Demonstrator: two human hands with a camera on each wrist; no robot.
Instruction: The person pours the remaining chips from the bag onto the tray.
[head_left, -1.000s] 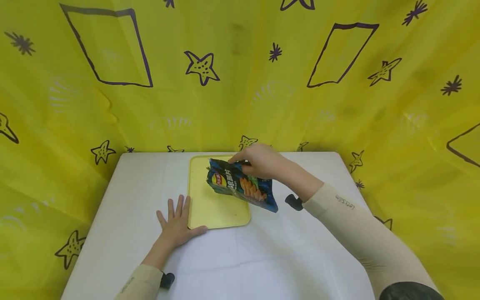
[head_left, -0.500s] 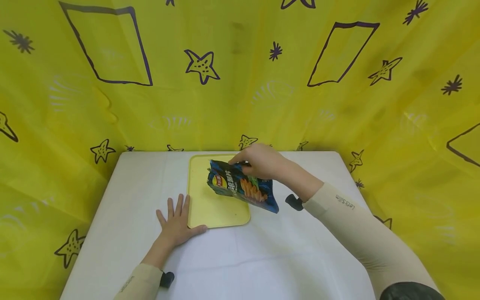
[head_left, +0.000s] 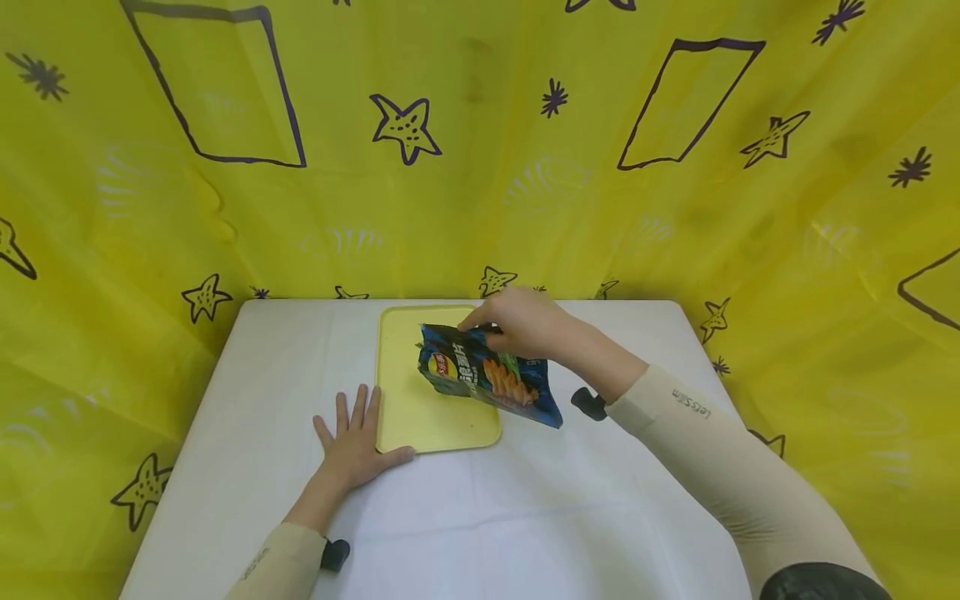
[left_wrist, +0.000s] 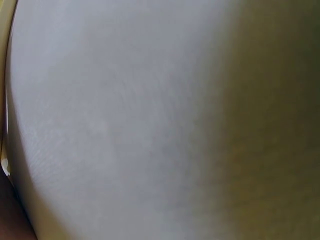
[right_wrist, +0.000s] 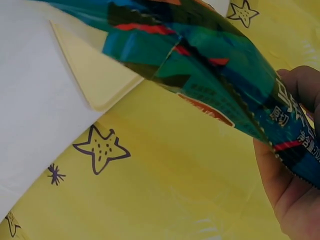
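My right hand (head_left: 521, 321) grips the upper edge of a dark blue bag of chips (head_left: 487, 375), pinching it between thumb and fingers. The bag hangs tilted over the right part of a pale yellow tray (head_left: 405, 425), its lower right corner reaching past the tray's side. In the right wrist view the chip bag (right_wrist: 220, 80) fills the upper part, with the fingers (right_wrist: 272, 180) around its end. My left hand (head_left: 352, 450) lies flat with spread fingers at the tray's near left corner, thumb along the front edge. The left wrist view is mostly blurred white cloth.
The tray lies on a white-covered table (head_left: 480, 517), near its back edge. A yellow curtain (head_left: 480, 208) printed with stars and frames hangs behind and along both sides. A dark wrist device (head_left: 588, 404) sticks out from the right sleeve, another (head_left: 335, 554) from the left.
Both hands keep their places on the tray and the bag. The bag shifts very slightly right and down, and the view tips down a little.
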